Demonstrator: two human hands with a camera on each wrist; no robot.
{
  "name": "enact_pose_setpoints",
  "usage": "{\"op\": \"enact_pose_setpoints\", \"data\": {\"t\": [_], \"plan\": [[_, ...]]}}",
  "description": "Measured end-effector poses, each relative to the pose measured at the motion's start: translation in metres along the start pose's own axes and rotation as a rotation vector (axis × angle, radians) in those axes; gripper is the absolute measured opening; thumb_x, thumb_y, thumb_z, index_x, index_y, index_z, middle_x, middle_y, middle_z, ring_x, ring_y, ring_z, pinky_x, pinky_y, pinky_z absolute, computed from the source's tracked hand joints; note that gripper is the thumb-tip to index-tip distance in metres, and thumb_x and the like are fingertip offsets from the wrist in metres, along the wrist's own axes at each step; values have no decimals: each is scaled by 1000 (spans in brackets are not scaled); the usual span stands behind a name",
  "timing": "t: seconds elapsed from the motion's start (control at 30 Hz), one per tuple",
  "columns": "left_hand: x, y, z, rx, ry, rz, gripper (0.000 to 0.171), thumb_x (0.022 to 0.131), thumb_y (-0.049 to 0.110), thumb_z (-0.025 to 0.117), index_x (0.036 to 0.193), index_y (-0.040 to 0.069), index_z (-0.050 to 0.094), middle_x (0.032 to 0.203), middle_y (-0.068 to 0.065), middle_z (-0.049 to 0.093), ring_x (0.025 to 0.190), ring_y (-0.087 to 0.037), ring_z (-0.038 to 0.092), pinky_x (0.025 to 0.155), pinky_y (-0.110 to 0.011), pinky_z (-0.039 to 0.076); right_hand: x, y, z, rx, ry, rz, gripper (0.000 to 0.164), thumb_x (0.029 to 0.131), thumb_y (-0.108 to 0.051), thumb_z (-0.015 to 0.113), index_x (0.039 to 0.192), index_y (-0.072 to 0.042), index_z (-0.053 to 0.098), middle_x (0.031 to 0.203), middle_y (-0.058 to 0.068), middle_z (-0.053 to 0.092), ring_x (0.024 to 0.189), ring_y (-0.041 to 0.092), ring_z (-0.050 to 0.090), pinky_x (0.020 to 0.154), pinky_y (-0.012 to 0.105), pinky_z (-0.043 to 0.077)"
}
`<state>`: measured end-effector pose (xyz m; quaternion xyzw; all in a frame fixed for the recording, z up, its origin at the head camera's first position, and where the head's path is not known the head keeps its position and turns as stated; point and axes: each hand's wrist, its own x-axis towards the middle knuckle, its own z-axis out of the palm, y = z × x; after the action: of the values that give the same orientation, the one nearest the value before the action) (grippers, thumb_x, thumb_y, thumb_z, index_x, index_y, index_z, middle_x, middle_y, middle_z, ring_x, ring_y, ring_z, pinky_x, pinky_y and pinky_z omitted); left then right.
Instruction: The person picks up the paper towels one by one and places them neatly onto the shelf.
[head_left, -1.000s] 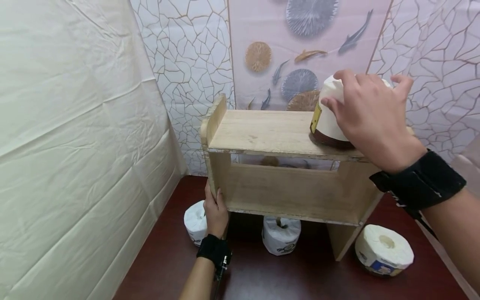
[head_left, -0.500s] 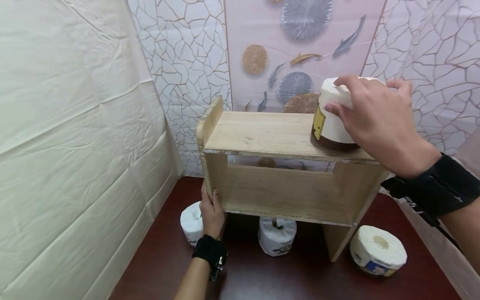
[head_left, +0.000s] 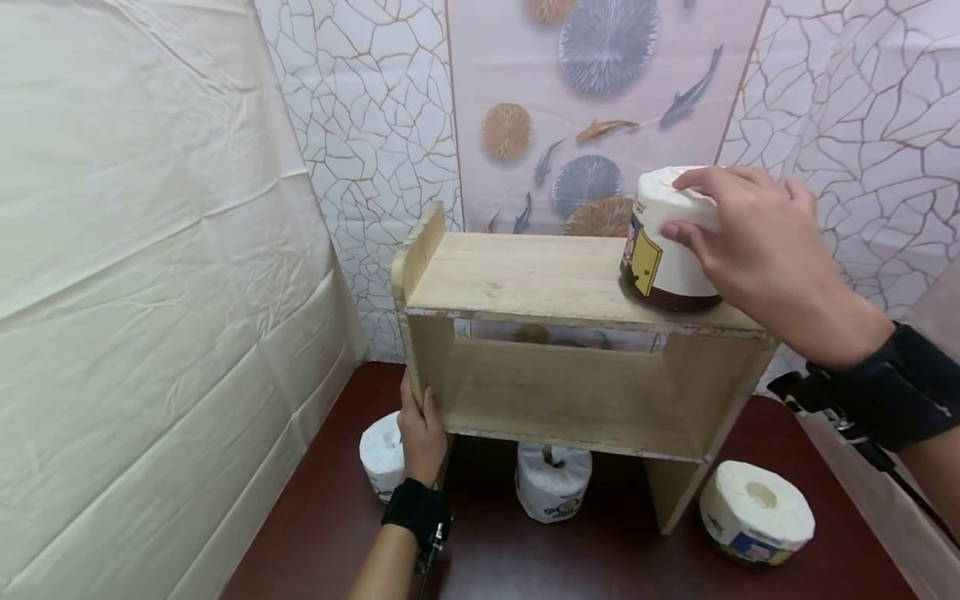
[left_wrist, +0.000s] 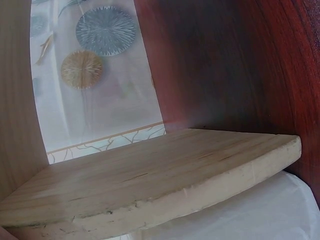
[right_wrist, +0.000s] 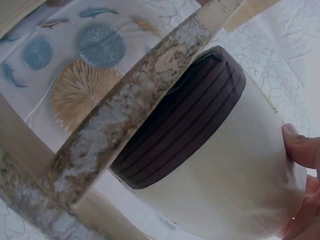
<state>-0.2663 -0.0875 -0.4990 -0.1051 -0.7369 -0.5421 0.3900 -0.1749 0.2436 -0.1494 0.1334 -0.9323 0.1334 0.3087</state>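
My right hand [head_left: 772, 246] grips a wrapped toilet roll [head_left: 663, 258] from above, thumb on its near side. The roll has a dark striped base and a yellow door print, and sits upright at the right end of the top board of a small wooden shelf [head_left: 525, 271]. In the right wrist view the toilet roll [right_wrist: 220, 165] and thumb [right_wrist: 302, 147] show, with the board's worn edge alongside. My left hand [head_left: 422, 433] holds the shelf's left side panel low down, thumb on the front. The left wrist view shows mainly the wooden panel [left_wrist: 150, 185]; those fingers are mostly hidden.
On the dark red table [head_left: 510, 562] stand a white toilet roll [head_left: 382, 454] behind my left hand, another toilet roll [head_left: 552, 492] under the shelf, and a third toilet roll [head_left: 757, 521] at the right. A pale cloth wall [head_left: 172, 292] borders the left.
The toilet roll in my right hand has turned, so more of its yellow door print faces me. The left hand keeps its place on the shelf; the head view has shifted slightly.
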Motion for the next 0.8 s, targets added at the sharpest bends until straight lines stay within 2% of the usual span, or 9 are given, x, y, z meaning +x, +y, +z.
{"op": "enact_pose_setpoints", "data": {"t": [0.4, 0.8], "plan": [[0, 2, -1, -12, -25, -39, 55, 115, 19, 46, 167, 17, 28, 148, -32, 53, 115, -47, 68, 83, -62, 59, 3, 6, 1, 89, -28, 21, 44, 102, -10, 70, 142, 3, 56, 150, 33, 51, 146, 52, 36, 121, 72, 14], [-1, 0, 0, -8, -9, -6, 55, 114, 17, 47, 167, 17, 30, 145, -32, 55, 114, -47, 69, 80, -62, 59, 4, 14, 5, 90, -100, 18, 42, 106, -13, 63, 144, 1, 52, 153, 34, 44, 151, 52, 27, 120, 75, 11]]}}
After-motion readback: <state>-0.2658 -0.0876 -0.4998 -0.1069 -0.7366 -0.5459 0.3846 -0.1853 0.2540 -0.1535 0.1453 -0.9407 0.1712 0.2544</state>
